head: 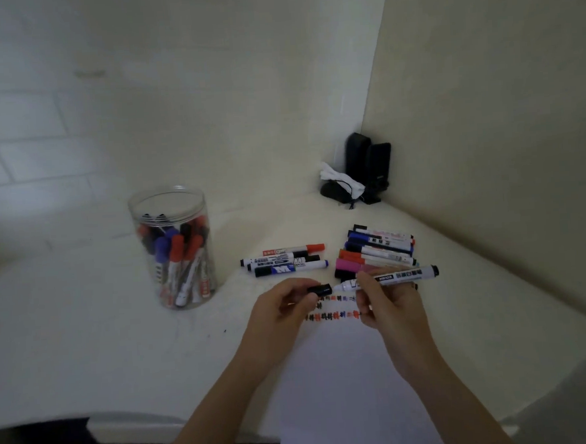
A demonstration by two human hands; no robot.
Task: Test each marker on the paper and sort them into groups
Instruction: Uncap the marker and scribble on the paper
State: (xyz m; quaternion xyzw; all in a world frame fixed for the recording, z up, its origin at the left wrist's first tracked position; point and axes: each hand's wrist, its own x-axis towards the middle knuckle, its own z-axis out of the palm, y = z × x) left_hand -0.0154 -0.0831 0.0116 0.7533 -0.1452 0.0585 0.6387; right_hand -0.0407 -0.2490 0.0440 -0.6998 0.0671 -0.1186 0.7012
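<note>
Marker (391, 277) near-horizontal, tip left, white barrel pinched in right hand (385, 302); black cap (321, 289) pinched by left hand (283, 304), above paper (345, 373).

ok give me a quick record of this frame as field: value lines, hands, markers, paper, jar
left hand: pinches black cap
right hand: holds uncapped marker
paper: two rows of test marks near its far edge
small group: four markers lying left
larger pile: right of it
jar: clear, open, holds more markers
</note>
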